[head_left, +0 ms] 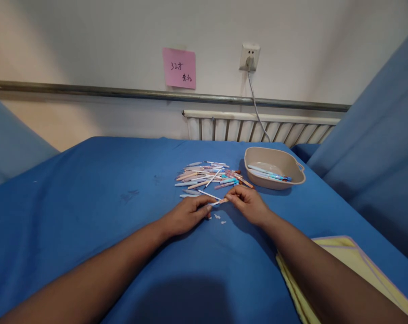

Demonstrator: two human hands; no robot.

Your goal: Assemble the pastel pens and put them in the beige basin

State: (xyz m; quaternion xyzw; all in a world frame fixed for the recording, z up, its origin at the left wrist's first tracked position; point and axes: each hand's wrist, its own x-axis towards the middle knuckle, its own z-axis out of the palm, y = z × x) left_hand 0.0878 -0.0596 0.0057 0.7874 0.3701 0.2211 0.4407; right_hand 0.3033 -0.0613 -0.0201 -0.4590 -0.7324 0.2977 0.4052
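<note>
My left hand [188, 214] pinches the thin white end of a slim pen piece [215, 203], which looks like a refill. At its other end, the closed fingers of my right hand [249, 203] grip a short peach-coloured part of the pen. Whether the two parts are joined is too small to tell. Just beyond my hands lies a loose pile of pen parts [199, 175]: peach and pale blue barrels, thin white refills, and pieces with blue and pink ends. A few tiny white bits [217, 217] are scattered on the blue cloth below my fingers.
A beige plastic basin [274, 182] holding several blue and white pens stands right of the pile. A folded yellow cloth [342, 252] lies under my right forearm. Behind the blue-covered table [89, 189] are a radiator [220, 128] and a plugged socket [250, 57]; blue curtains hang at both sides.
</note>
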